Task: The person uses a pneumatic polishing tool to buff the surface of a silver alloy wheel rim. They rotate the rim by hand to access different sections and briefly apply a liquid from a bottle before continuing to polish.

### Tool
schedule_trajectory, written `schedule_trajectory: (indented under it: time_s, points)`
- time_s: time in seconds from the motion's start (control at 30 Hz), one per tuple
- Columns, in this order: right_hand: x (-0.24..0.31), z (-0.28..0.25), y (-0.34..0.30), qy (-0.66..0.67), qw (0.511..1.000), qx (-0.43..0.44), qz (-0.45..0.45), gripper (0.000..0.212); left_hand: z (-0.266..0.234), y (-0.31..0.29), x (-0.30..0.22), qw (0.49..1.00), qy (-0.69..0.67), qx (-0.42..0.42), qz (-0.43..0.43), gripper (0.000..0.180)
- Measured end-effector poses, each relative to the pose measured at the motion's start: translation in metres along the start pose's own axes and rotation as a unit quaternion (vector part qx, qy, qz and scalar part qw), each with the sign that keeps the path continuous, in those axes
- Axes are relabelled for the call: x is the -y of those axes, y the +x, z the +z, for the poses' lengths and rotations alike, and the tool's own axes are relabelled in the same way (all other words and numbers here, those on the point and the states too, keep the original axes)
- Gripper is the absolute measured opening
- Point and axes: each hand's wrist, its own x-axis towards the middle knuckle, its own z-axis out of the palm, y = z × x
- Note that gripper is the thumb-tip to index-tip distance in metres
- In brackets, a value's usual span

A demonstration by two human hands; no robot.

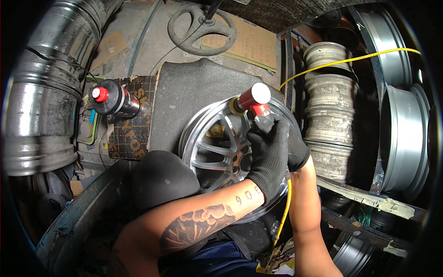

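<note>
A silver multi-spoke alloy wheel [213, 165] lies on a dark grey mat in front of me. My left hand [270, 157], in a black knit glove, is closed around a red air sander [254, 98] with a white round cap. Beside it on the right, my right hand [297, 150], also gloved, is closed on the tool's handle, which the gloves mostly hide. The sander's yellowish pad [236, 106] is at the wheel's far rim; whether it touches cannot be made out. Past my wrists, a yellow air hose [282, 214] runs down.
Left of the mat [177, 87] lies a black bottle [117, 101] with a red cap. A steering wheel [201, 31] is at the back. Stacked dull wheels [330, 115] and shiny rims [406, 138] stand on the right, large chrome rims [41, 101] on the left. Another yellow hose [350, 60] crosses the back right.
</note>
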Motion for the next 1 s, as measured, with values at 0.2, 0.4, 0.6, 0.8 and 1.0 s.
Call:
schedule_trajectory:
  time_s: [0.2,0.4,0.6,0.8,1.0]
  points:
    - [0.002,-0.002,-0.003,0.141,0.979,0.015,0.144,0.031,0.0,0.004,0.001,1.0,0.0,-0.006,0.003,0.078]
    - [-0.01,0.001,-0.008,0.11,0.989,0.009,0.094,0.028,0.0,0.004,0.001,1.0,0.001,-0.012,0.005,0.077]
    - [-0.001,0.003,-0.003,0.079,0.994,0.005,0.077,0.027,-0.002,0.005,0.002,1.0,-0.001,-0.018,0.007,0.077]
    - [0.012,-0.003,-0.004,0.176,0.971,-0.008,0.163,0.025,0.001,0.004,0.004,1.0,0.001,-0.017,0.005,0.076]
    - [0.013,0.003,0.002,0.141,0.979,-0.012,0.147,0.03,-0.003,0.008,0.003,0.999,0.004,-0.033,0.015,0.076]
